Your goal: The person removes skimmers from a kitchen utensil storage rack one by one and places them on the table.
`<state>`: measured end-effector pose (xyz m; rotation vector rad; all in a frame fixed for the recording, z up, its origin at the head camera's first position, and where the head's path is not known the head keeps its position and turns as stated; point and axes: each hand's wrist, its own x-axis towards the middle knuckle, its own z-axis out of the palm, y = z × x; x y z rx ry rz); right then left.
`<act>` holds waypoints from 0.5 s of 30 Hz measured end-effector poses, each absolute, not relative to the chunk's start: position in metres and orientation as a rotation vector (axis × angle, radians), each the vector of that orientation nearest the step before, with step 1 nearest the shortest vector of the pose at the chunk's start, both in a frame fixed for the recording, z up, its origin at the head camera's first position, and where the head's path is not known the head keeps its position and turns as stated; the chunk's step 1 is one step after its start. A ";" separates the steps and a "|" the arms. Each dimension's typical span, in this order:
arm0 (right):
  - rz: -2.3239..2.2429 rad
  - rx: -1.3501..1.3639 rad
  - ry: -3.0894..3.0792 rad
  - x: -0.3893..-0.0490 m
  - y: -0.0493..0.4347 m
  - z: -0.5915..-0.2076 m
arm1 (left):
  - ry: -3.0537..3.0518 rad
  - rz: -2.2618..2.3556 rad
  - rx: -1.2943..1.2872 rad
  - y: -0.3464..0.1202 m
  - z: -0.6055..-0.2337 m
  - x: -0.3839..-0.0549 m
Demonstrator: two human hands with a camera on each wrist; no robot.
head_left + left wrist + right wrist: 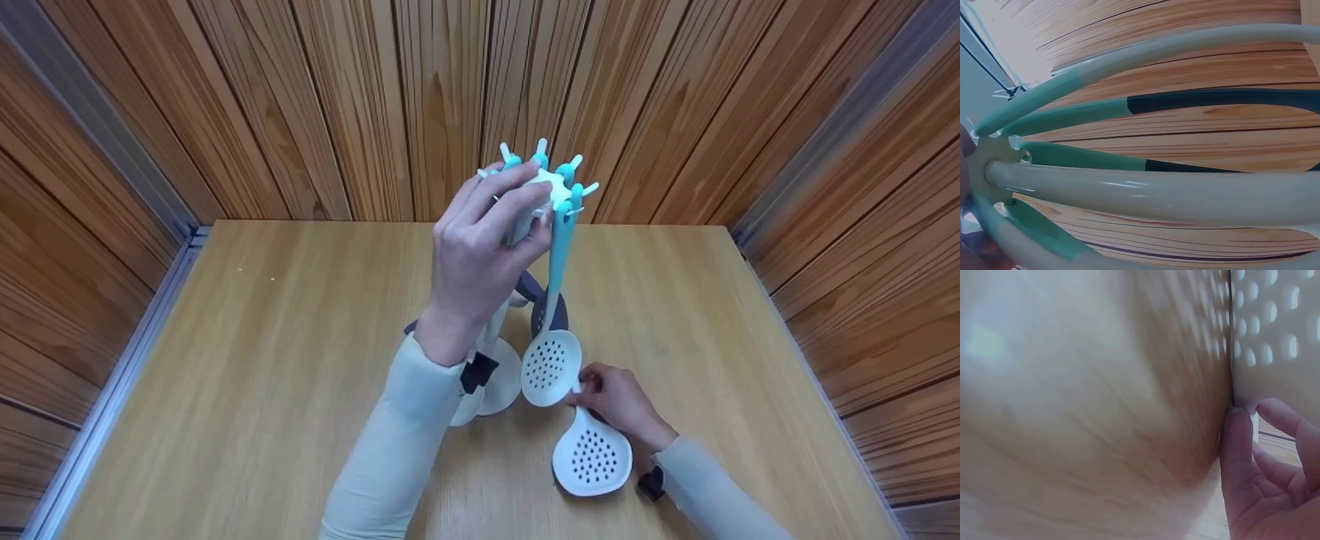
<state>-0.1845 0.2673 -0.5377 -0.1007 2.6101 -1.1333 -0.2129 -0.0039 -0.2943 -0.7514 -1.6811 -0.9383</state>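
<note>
My left hand [484, 232] grips the top of a utensil rack, its fingers round the pale hub [559, 187] with the turquoise hooks. Several utensils with turquoise grips hang from it around a thick pale post [1157, 194]. A white skimmer [551, 367] hangs at the front right, its perforated head facing up. Lower down, my right hand [621, 405] pinches the narrow neck of a second white skimmer [592, 454], low over the table. In the right wrist view, thumb and fingertips meet at the edge of a perforated head [1280, 377]. The rest of its handle is hidden.
A dark utensil [559, 311] hangs behind the front skimmer. A round white piece [501, 382] shows under my left forearm. The wooden table [300, 375] meets wood-panelled walls [442, 112] at the back and sides, with metal rails [135, 375] along the edges.
</note>
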 end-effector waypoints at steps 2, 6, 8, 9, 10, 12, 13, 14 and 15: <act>-1.129 -0.099 2.608 -0.184 0.268 -0.538 | -1.672 -0.987 -0.764 -0.005 -0.295 -0.213; -1.126 -0.075 2.601 -0.183 0.268 -0.537 | -1.657 -1.059 -0.786 -0.007 -0.295 -0.214; -1.123 -0.066 2.608 -0.184 0.267 -0.537 | -1.651 -1.094 -0.797 -0.009 -0.295 -0.215; -1.118 -0.062 2.612 -0.184 0.267 -0.537 | -1.647 -1.116 -0.804 -0.009 -0.295 -0.216; -1.114 -0.055 2.616 -0.184 0.266 -0.537 | -1.643 -1.138 -0.811 -0.010 -0.295 -0.216; -1.105 -0.043 2.623 -0.185 0.265 -0.536 | -1.633 -1.186 -0.827 -0.012 -0.294 -0.218; -1.101 -0.034 2.625 -0.185 0.264 -0.536 | -1.627 -1.212 -0.835 -0.012 -0.294 -0.219; -1.098 -0.026 2.627 -0.185 0.263 -0.536 | -1.618 -1.239 -0.847 -0.013 -0.294 -0.220; -1.100 -0.011 2.621 -0.185 0.263 -0.536 | -1.609 -1.265 -0.857 -0.013 -0.294 -0.221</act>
